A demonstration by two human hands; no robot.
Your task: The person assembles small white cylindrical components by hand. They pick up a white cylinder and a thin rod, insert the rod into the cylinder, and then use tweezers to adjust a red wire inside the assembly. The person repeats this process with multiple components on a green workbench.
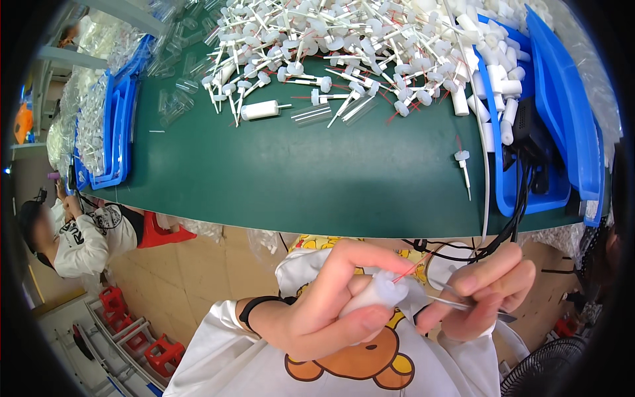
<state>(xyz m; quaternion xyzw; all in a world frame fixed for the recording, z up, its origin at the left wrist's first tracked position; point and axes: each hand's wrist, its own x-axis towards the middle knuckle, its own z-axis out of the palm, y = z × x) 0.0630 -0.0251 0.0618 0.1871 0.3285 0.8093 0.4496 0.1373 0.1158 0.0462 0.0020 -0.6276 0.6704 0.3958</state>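
Close to my body, beyond the table's near edge, my left hand (pixel 311 314) is wrapped round a white cylinder (pixel 372 296). Thin red wires (pixel 417 266) come out of the cylinder's end, which faces right. My right hand (pixel 493 291) pinches a pair of metal tweezers (pixel 451 304). Their prongs are apart and point left at the cylinder's end; whether they touch it I cannot tell. On the green table (pixel 297 178) beyond lies one thin white stem with a round cap (pixel 463 159) and a short red wire.
A big heap of white capped stems with red wires (pixel 344 46) covers the table's far side. Clear tubes (pixel 175 106) lie left of it. Blue bins (pixel 565 112) with white cylinders stand right, near black cables (pixel 522 198). Another person (pixel 86 231) sits at far left.
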